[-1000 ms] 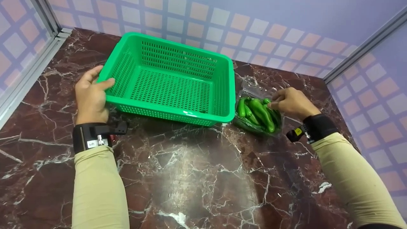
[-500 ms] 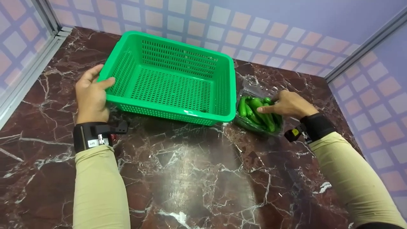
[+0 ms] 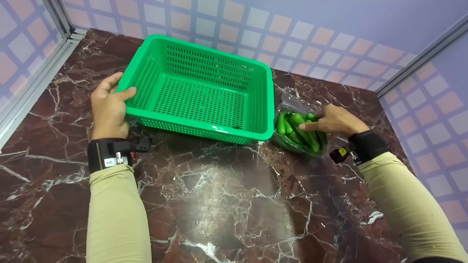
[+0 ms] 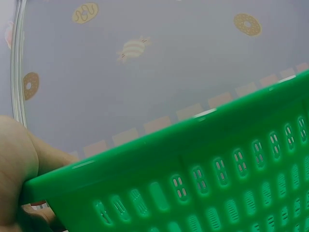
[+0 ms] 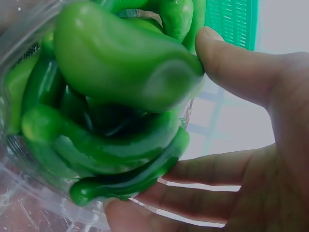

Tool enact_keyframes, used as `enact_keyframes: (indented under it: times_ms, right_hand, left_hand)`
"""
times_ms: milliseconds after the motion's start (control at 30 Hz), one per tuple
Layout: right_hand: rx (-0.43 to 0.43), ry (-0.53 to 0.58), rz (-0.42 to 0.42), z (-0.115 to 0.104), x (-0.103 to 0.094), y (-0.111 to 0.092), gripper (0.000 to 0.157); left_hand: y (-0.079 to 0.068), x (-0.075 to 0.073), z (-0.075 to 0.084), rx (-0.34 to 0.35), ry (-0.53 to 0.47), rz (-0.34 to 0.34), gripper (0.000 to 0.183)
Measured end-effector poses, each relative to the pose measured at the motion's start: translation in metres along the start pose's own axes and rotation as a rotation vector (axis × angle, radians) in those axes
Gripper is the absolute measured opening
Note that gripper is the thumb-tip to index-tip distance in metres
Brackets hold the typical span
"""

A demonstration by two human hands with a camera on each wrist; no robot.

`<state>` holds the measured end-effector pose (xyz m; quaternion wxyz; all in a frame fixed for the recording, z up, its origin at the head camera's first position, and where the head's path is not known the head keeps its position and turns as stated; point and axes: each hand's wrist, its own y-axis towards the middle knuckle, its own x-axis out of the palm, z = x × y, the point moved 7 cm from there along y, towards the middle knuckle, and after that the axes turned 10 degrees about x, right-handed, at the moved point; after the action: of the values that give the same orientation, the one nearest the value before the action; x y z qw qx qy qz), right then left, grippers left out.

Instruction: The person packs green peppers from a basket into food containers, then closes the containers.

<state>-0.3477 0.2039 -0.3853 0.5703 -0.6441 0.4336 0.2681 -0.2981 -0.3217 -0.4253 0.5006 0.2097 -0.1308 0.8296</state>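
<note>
My left hand (image 3: 109,107) grips the left end of a green plastic basket (image 3: 204,128), its thumb over the rim. In the left wrist view the basket's slotted wall (image 4: 203,159) slants across, with part of the hand (image 4: 17,169) at its corner. To the basket's right, my right hand (image 3: 334,119) reaches over a clear plastic box (image 3: 292,98) full of green peppers (image 3: 309,137). Seen from the right wrist, the thumb (image 5: 231,58) touches the tip of a large pepper (image 5: 111,58). The other fingers (image 5: 193,198) lie fairly straight against a thin pepper (image 5: 140,179) at the box's edge.
The basket and box stand on a dark red marbled tabletop (image 3: 226,204). Tile-patterned walls (image 3: 292,33) close off the back and sides, with a metal frame (image 3: 60,58) along the left edge.
My right hand has come down to the peppers, its thumb moving from the box's right side in across them. The left hand keeps its hold on the basket; the view has shifted slightly.
</note>
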Motion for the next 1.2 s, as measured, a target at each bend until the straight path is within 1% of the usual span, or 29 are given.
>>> enact_keyframes:
  times_ms: [67, 133, 200, 233, 300, 367, 400, 433, 500, 567, 600, 667, 767, 867, 933, 967, 1033, 1067, 1133, 1200]
  right_hand:
    - [0.005, -0.032, -0.007, -0.001, -0.002, 0.001, 0.076]
    - [0.024, -0.060, -0.014, -0.003, -0.005, 0.001, 0.087]
    - [0.043, -0.084, 0.006, -0.010, -0.012, -0.001, 0.098]
    - [0.049, -0.088, 0.037, -0.014, -0.017, -0.002, 0.098]
    - [0.037, -0.067, 0.119, -0.032, -0.029, -0.004, 0.091]
    - [-0.023, -0.040, 0.224, -0.061, -0.039, -0.008, 0.076]
    - [-0.065, -0.021, 0.266, -0.078, -0.043, -0.010, 0.065]
    - [-0.104, 0.009, 0.293, -0.095, -0.045, -0.012, 0.056]
    - [-0.208, 0.052, 0.297, -0.133, -0.044, -0.014, 0.045]
    - [-0.312, 0.050, 0.239, -0.170, -0.035, -0.014, 0.041]
    - [-0.360, 0.016, 0.198, -0.188, -0.029, -0.013, 0.038]
    - [-0.447, -0.114, 0.111, -0.218, -0.011, -0.010, 0.038]
    - [-0.516, -0.353, -0.023, -0.250, 0.019, -0.003, 0.042]
    - [-0.524, -0.511, -0.155, -0.265, 0.048, 0.006, 0.043]
    - [-0.529, -0.574, -0.234, -0.269, 0.066, 0.011, 0.040]
    - [-0.543, -0.600, -0.259, -0.271, 0.075, 0.012, 0.039]
    - [-0.591, -0.628, -0.290, -0.275, 0.090, 0.015, 0.034]
    - [-0.617, -0.628, -0.301, -0.277, 0.096, 0.015, 0.036]
    - [-0.661, -0.615, -0.297, -0.281, 0.102, 0.017, 0.038]
    - [-0.695, -0.593, -0.285, -0.287, 0.105, 0.018, 0.036]
  left_hand:
    - [0.000, 0.000, 0.000, 0.003, 0.008, -0.003, 0.054]
    - [0.000, 0.000, 0.000, 0.002, 0.016, -0.005, 0.054]
    - [0.000, -0.001, 0.001, 0.001, 0.025, -0.008, 0.053]
    - [0.000, -0.001, 0.001, 0.001, 0.028, -0.010, 0.053]
    - [0.001, -0.001, 0.002, 0.001, 0.028, -0.010, 0.053]
    - [0.001, -0.001, 0.002, 0.001, 0.027, -0.010, 0.053]
    - [0.001, -0.001, 0.002, -0.001, 0.028, -0.009, 0.053]
    - [0.000, -0.001, 0.001, -0.003, 0.027, -0.009, 0.054]
    - [0.000, 0.000, 0.001, -0.001, 0.027, -0.010, 0.054]
    - [0.000, 0.000, 0.002, 0.004, 0.033, -0.010, 0.054]
    - [0.000, 0.000, 0.002, 0.006, 0.036, -0.007, 0.054]
    - [0.000, 0.001, 0.002, 0.014, 0.038, -0.001, 0.054]
    - [0.000, 0.001, 0.000, 0.018, 0.043, 0.013, 0.052]
    - [0.000, 0.001, -0.002, 0.024, 0.047, 0.013, 0.050]
    - [0.000, 0.001, -0.003, 0.022, 0.061, 0.007, 0.049]
    - [0.000, 0.001, -0.003, 0.017, 0.068, 0.004, 0.050]
    - [-0.001, 0.000, -0.004, 0.006, 0.080, 0.000, 0.050]
    - [-0.001, -0.001, -0.004, 0.003, 0.092, -0.003, 0.051]
    - [-0.001, -0.002, -0.002, 0.007, 0.106, -0.016, 0.051]
    - [0.000, -0.003, 0.000, 0.021, 0.113, -0.030, 0.051]
